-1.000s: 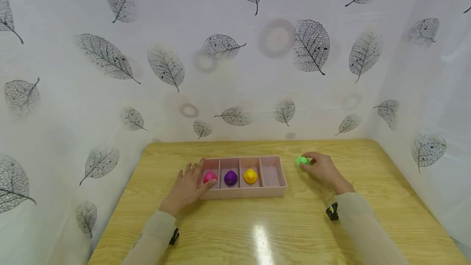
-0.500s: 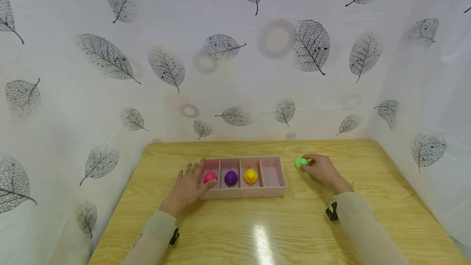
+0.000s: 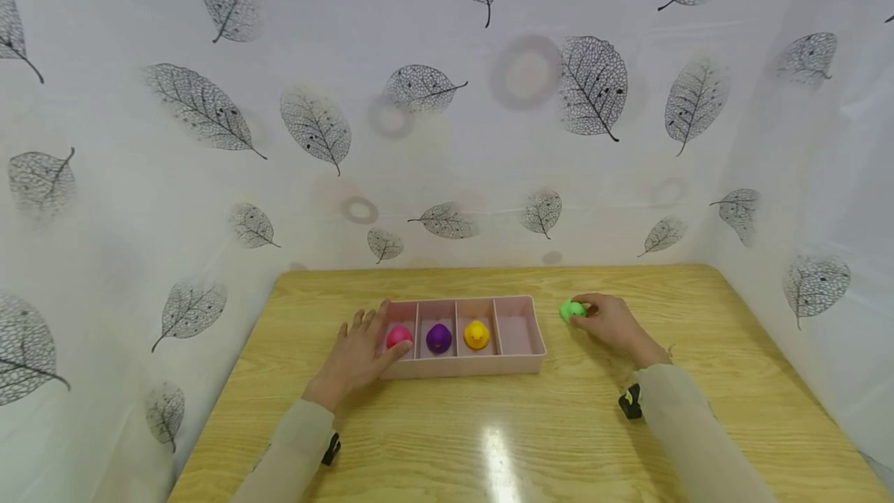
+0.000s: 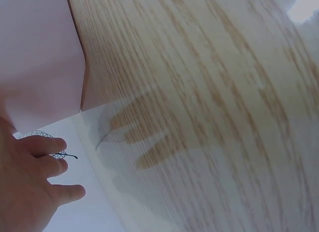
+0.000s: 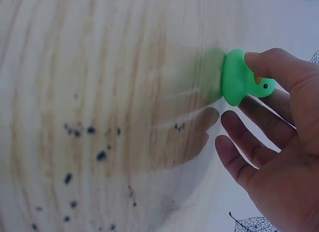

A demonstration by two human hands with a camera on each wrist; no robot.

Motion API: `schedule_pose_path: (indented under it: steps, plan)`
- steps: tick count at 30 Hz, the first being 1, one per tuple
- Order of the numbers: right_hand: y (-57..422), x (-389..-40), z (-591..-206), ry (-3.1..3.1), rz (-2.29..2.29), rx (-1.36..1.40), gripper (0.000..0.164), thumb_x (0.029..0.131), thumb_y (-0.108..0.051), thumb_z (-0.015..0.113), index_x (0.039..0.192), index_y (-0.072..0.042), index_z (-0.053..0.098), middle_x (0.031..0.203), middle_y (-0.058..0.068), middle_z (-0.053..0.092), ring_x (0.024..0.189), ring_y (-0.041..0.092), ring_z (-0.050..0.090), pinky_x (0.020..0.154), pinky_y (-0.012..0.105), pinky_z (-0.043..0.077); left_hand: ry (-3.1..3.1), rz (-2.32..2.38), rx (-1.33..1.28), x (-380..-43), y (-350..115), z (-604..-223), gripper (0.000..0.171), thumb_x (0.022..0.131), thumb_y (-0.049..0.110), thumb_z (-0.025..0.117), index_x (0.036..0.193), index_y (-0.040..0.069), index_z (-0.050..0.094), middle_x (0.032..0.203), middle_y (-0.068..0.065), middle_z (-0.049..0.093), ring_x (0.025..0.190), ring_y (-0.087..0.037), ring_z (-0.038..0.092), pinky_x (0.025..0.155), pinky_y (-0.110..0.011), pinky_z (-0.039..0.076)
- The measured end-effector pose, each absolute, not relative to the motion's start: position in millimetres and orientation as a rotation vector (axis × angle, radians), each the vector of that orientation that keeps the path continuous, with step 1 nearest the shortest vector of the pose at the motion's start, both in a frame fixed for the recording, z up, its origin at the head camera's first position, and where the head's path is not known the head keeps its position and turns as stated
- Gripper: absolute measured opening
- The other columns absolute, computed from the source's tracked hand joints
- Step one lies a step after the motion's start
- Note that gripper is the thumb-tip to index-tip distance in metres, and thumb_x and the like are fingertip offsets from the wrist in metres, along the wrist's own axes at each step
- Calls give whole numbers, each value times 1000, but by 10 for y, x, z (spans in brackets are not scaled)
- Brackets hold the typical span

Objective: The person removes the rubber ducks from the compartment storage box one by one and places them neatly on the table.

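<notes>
A green rubber duck is pinched between the thumb and fingers of my right hand, to the right of a pink divided box. In the right wrist view the duck has its base close to the wood, thumb on one side, and the other fingers spread loosely. My left hand rests over the box's left end, fingers spread and thumb reaching over the front rim. In the left wrist view several of its fingers extend past the box wall. A pink duck lies partly behind that thumb.
A purple duck sits in the second compartment and a yellow duck in the third. The rightmost compartment shows its bare floor. Behind the wooden table hangs a white curtain with leaf prints.
The green duck has shifted slightly to the left and turned a little in my right hand's fingers. My left hand and the box have stayed in place.
</notes>
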State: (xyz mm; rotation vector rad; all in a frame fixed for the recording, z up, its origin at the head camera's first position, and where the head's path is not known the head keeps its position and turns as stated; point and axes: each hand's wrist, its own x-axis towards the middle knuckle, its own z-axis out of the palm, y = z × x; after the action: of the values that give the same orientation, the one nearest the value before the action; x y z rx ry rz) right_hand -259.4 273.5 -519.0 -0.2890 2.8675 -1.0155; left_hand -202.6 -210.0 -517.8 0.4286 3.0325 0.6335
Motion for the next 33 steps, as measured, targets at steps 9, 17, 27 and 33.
schedule_pose_path:
  steps: [9,17,27,33]
  plan:
    - [2734,-2583,-5167,2858,-1001,-273,49,99,-25,73,139,3,64,121,26,72,106,36,68,83,43,60,3026,629,431,-2027,-2098,-5186,95,102,66,53,170,11,16,166,-26,39,156,-53,28,124,-76,19]
    - [2690,-2532,-5001,2901,-1002,-317,54,103,-32,67,148,-3,58,146,29,60,127,48,61,97,64,55,3033,620,438,-2033,-2102,-5193,95,102,67,52,170,10,16,165,-28,39,155,-54,29,124,-76,20]
    - [2413,-2505,-4738,2959,-1079,-543,48,101,-30,72,142,-5,64,141,21,66,122,43,65,97,58,57,3017,642,430,-2031,-2108,-5178,95,102,67,52,170,11,17,169,-23,35,157,-52,27,125,-75,19]
    - [2187,-2456,-4590,2963,-1125,-673,46,99,-23,75,139,-4,66,136,20,70,116,43,68,92,57,58,3016,655,427,-2030,-2103,-5193,95,102,67,52,170,11,17,169,-23,35,157,-52,27,125,-76,18]
